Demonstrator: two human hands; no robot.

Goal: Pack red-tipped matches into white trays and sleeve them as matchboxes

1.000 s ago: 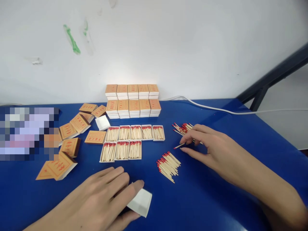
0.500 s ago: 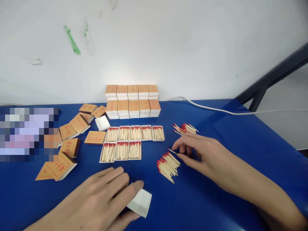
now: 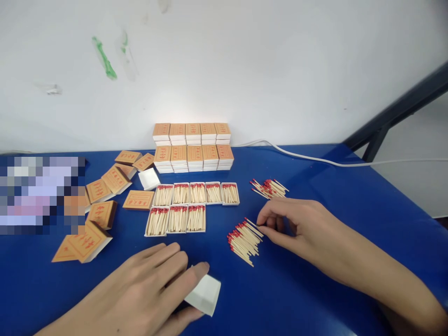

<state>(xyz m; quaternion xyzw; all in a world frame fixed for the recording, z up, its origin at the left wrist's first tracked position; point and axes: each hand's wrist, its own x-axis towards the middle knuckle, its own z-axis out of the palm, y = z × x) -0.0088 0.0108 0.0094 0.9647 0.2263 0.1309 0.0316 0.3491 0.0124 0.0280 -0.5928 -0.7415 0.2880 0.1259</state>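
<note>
My left hand (image 3: 150,289) is closed on a white matchbox tray (image 3: 207,296), its index finger over one wall and its thumb below. The part of the tray that shows has no matches in it. My right hand (image 3: 290,221) pinches the plain end of a single match (image 3: 251,221) between thumb and index finger. That match lies along the upper edge of a slanted row of red-tipped matches (image 3: 245,242) on the table. Just beyond the right hand is a looser heap of matches (image 3: 271,187). Two rows of match-filled trays (image 3: 187,229) lie left of the matches.
Stacked orange matchboxes (image 3: 194,158) stand in two rows by the wall. More boxes (image 3: 101,212) lie scattered at the left, with a white tray (image 3: 149,179) among them. A white cable (image 3: 308,159) crosses the back of the blue table (image 3: 350,224). A blurred-out item (image 3: 31,196) is far left.
My right hand has moved slightly right and toward me, bringing the pinched match down against the top of the slanted row. My left hand and the tray have stayed still.
</note>
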